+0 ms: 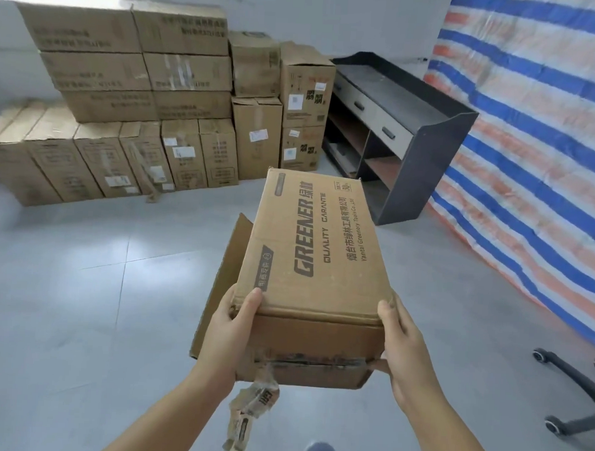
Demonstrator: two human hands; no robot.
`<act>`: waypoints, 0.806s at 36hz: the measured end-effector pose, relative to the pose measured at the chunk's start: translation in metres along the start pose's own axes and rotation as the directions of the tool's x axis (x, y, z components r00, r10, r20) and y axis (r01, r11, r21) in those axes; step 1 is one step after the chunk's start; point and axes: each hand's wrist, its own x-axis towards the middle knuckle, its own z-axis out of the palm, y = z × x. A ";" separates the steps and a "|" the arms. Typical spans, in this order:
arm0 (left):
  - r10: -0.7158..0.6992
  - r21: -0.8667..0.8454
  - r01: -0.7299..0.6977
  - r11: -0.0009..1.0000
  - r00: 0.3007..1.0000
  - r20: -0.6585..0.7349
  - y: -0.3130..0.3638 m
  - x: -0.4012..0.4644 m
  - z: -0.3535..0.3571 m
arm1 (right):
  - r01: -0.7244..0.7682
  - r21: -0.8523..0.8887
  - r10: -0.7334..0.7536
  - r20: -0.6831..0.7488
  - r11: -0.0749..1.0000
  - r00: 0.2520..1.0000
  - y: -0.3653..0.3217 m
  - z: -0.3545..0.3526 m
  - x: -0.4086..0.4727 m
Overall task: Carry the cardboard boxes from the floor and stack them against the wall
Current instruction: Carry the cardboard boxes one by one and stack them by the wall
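Two hands on one cardboard box [308, 260], carried in the air above the grey tiled floor [82, 284], long axis pointing away toward the wall. Left hand [232, 328] clamped on near left corner: thumb on top face, palm against the side, other fingers hidden behind the box. Right hand [405, 346] clamped on near right corner: thumb on top edge, fingers curled under the bottom. Top face printed "GREENER", "QUALITY CARANTIE", plus Chinese characters. Loose flap [225, 276] hanging open along the left side. Near end face torn along the tape seam; crumpled strip of tape [250, 407] dangling below it.

Stacked boxes [126, 64] standing against the white wall [332, 19] at the far left edge of the floor: a lower row of upright cartons, flat cartons piled in three layers on top, taller columns to their right. Held box well apart from that stack, not touching it.

Dark shelf unit [413, 128] with two grey drawers just beside the stack's right end, in the far right corner of the floor. Striped blue, white and orange tarpaulin [532, 133] covering the right side. Black chair base [568, 390] with castors at the near right edge of the floor. Dark blue shape at bottom centre, too cropped to identify.
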 end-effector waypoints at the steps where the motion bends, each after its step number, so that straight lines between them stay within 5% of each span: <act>1: -0.002 0.004 0.002 1.000 1.000 -0.005 0.005 0.016 0.005 | 0.002 -0.013 -0.002 -0.002 1.000 1.000 -0.004 0.004 0.018; 29: -0.039 -0.109 0.017 0.994 0.978 -0.206 0.148 0.474 0.187 | 0.057 -0.085 -0.042 0.169 0.995 0.985 -0.175 0.072 0.535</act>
